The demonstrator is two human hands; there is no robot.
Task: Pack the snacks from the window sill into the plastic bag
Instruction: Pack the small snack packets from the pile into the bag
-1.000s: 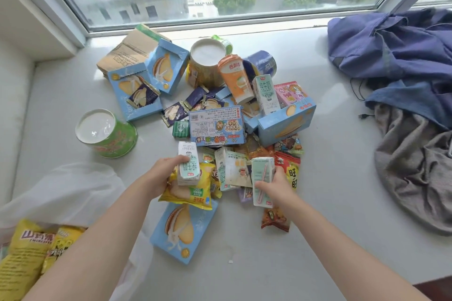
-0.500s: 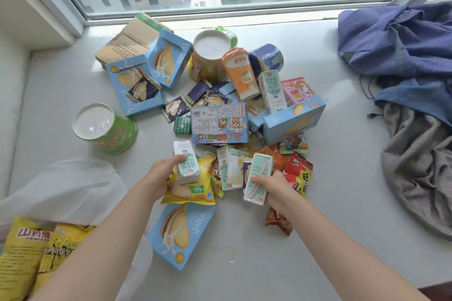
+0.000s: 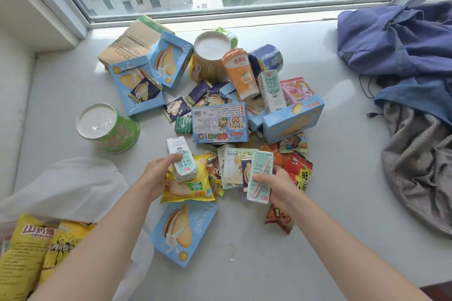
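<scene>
A heap of snacks lies on the white window sill (image 3: 318, 239). My left hand (image 3: 156, 176) grips a white and green milk carton (image 3: 181, 159) together with a yellow chip packet (image 3: 188, 187) beneath it. My right hand (image 3: 276, 187) grips a second milk carton (image 3: 259, 176) with a straw on its side, plus a dark small packet behind it. The white plastic bag (image 3: 71, 186) lies open at the lower left, with yellow chip bags (image 3: 29, 252) in its mouth. A blue biscuit box (image 3: 183, 232) lies between my forearms.
Behind the hands stand a green tub (image 3: 107, 127), a yellow tub (image 3: 208, 61), an orange cup (image 3: 241, 73), blue biscuit boxes (image 3: 293, 120), a flattened cardboard box (image 3: 132, 41) and loose packets. Blue and grey clothes (image 3: 411, 80) cover the right side. The window frame closes off the back.
Both hands have kept hold of their cartons and shifted only slightly. The right carton has tilted a little toward me. The camera has dipped a bit lower.
</scene>
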